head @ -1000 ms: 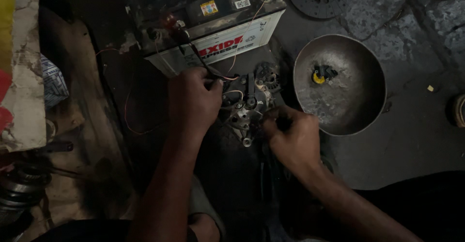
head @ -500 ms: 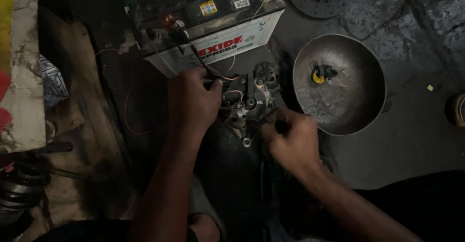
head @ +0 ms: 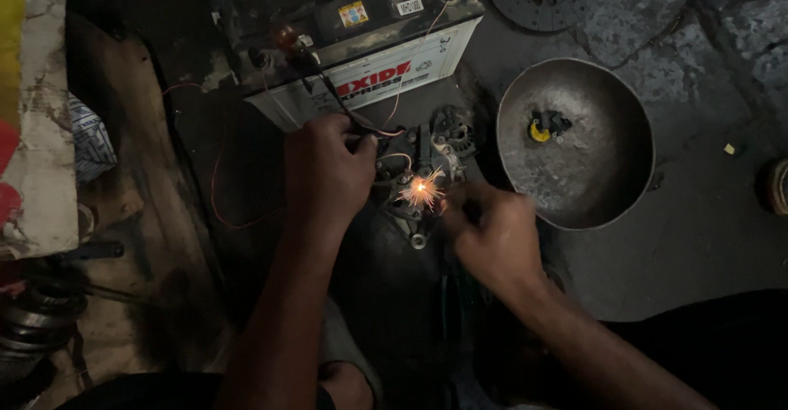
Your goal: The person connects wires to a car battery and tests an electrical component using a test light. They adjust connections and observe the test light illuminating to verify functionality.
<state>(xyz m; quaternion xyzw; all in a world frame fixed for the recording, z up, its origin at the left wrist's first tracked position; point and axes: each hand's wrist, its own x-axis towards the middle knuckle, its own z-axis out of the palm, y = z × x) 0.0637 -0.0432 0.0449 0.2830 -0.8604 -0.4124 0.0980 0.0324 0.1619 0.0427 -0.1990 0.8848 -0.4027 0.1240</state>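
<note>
Watching a spark flare that wasn't there a moment ago: my right hand pinches a wire end against the metal part below the battery; left hand grips its wires, so current flows.

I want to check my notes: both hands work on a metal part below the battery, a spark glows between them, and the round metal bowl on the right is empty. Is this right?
Not quite. The head view shows the bowl is not empty: a small black and yellow piece lies in it. The rest holds.
</note>
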